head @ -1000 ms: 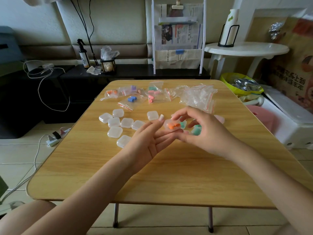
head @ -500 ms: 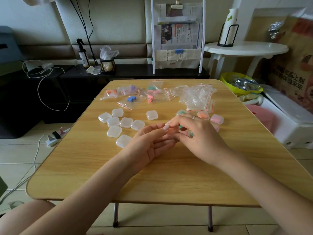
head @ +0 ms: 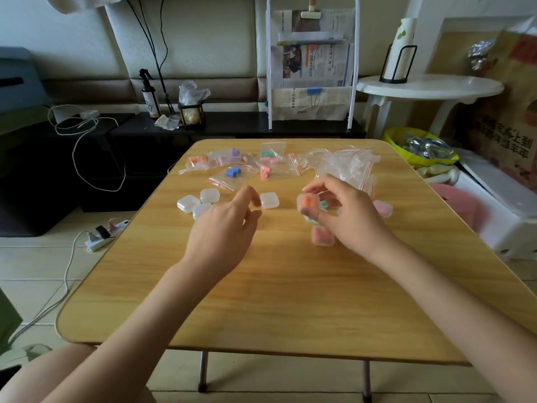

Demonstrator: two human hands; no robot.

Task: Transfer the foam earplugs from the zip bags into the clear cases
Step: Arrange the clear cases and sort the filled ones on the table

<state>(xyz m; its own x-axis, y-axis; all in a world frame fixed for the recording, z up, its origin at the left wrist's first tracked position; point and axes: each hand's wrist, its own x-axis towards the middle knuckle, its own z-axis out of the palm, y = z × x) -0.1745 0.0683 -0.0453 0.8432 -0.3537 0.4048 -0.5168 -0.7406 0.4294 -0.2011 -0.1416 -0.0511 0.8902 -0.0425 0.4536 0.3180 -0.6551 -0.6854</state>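
Observation:
My right hand (head: 348, 216) pinches a clear case with orange earplugs (head: 307, 203) just above the wooden table (head: 276, 301). My left hand (head: 225, 228) hovers over the empty clear cases (head: 200, 202), fingers loosely curled, holding nothing; one empty case (head: 269, 200) lies just past its fingertips. Filled cases sit by my right hand: a pink one (head: 322, 235), another pink one (head: 383, 208) and a green one partly hidden. Zip bags with earplugs (head: 232, 173) lie at the table's far side, beside a heap of empty zip bags (head: 345, 165).
A white newspaper rack (head: 312, 68) stands behind the table. A white round side table (head: 430, 87) and a yellow bin (head: 421, 149) are at the right. A power strip (head: 106, 231) and cables lie on the floor at the left.
My hands have parted. The left hand moved left and forward over the empty cases; the right hand lifted the orange-filled case up and to the right.

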